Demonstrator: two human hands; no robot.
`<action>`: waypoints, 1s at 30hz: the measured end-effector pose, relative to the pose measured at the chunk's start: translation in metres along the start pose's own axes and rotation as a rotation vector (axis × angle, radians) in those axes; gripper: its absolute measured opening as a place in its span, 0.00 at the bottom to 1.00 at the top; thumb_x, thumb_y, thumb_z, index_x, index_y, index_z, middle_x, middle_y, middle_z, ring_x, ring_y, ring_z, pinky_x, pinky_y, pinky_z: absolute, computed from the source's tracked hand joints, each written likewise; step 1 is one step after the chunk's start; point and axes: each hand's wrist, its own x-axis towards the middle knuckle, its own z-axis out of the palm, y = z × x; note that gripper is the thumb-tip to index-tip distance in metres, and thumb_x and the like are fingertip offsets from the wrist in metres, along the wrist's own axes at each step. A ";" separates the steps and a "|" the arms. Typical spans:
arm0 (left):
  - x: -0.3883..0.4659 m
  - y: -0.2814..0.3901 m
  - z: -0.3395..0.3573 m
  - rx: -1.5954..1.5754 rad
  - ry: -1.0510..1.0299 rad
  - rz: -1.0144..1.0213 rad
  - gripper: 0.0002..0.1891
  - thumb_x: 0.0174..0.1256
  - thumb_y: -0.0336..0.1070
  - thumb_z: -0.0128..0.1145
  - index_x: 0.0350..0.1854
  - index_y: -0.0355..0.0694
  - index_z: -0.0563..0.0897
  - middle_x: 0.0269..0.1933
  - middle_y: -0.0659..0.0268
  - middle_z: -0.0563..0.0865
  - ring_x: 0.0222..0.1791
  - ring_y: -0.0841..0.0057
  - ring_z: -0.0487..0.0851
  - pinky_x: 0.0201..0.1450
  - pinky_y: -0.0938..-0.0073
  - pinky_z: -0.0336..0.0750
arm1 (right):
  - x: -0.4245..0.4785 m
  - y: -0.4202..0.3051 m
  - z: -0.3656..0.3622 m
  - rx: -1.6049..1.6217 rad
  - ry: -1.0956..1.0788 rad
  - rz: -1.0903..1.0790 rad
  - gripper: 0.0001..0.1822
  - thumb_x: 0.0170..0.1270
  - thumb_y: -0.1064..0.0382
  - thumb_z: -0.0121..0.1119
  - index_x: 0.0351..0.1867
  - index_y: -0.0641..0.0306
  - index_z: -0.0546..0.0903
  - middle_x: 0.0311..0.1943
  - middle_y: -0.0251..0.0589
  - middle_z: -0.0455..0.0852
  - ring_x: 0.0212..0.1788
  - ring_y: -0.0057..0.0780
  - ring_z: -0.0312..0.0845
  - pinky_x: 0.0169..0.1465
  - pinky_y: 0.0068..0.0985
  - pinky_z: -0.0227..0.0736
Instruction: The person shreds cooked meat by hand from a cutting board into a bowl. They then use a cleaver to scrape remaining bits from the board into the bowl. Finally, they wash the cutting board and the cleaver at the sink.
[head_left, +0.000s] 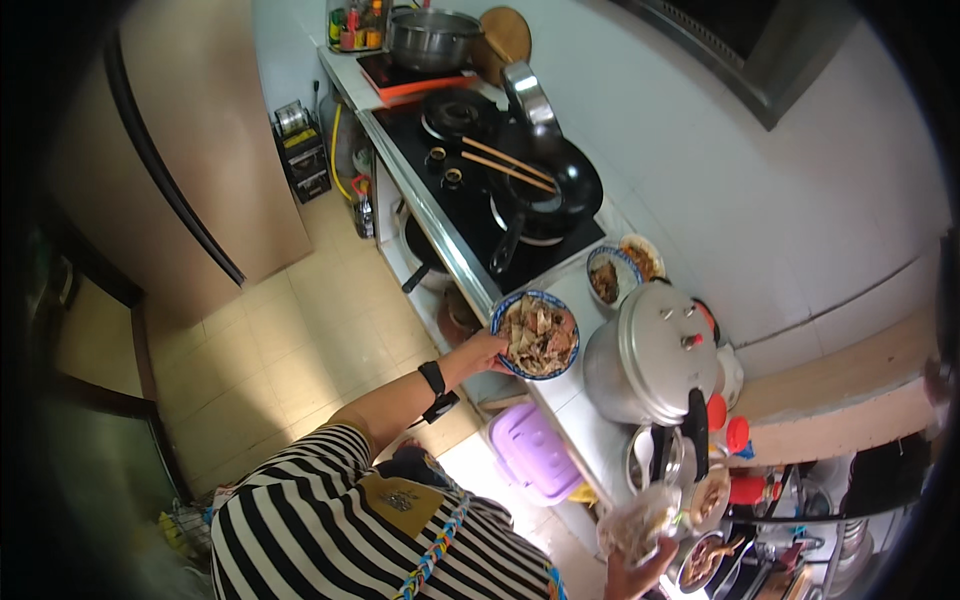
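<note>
My left hand (484, 352) grips the rim of a blue-and-white bowl (538, 335) full of sliced, cooked-looking food, held over the front edge of the counter beside the stove. Low on the right, my right hand (637, 574) holds a clear plastic bag or container (639, 525) with pale contents; which of the two it is cannot be told. A bowl of meat pieces (700, 562) stands just right of that hand. Between the hands is a pressure cooker (652, 352) with its lid on. A white spoon (643, 454) rests in a metal container near its handle.
A black wok (577, 180) with wooden chopsticks (510, 171) across it sits on the black cooktop (465, 217). Behind the held bowl are a bowl of rice and food (613, 277) and another dish. A steel pot (435, 41) stands farther off. A purple plastic bin (534, 454) is below the counter.
</note>
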 end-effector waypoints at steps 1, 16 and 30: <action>0.009 -0.001 0.008 0.059 0.032 -0.021 0.26 0.52 0.18 0.52 0.57 0.34 0.72 0.50 0.50 0.82 0.46 0.53 0.84 0.47 0.45 0.81 | -0.018 0.006 -0.015 -0.152 -0.039 0.100 0.40 0.54 0.41 0.66 0.60 0.66 0.66 0.51 0.54 0.74 0.50 0.49 0.73 0.56 0.42 0.70; 0.057 -0.004 -0.028 0.138 0.174 -0.120 0.22 0.62 0.32 0.55 0.54 0.23 0.65 0.56 0.37 0.75 0.56 0.52 0.78 0.62 0.54 0.74 | -0.073 0.089 -0.094 0.124 0.308 0.355 0.31 0.34 0.76 0.64 0.47 0.61 0.68 0.40 0.36 0.71 0.43 0.26 0.69 0.51 0.21 0.65; -0.122 -0.322 0.236 1.014 -0.571 -0.600 0.13 0.71 0.39 0.52 0.51 0.38 0.75 0.42 0.60 0.84 0.41 0.75 0.83 0.43 0.78 0.77 | -0.209 0.225 -0.186 -0.073 0.538 0.609 0.32 0.33 0.74 0.67 0.46 0.59 0.69 0.40 0.39 0.74 0.43 0.31 0.72 0.50 0.25 0.68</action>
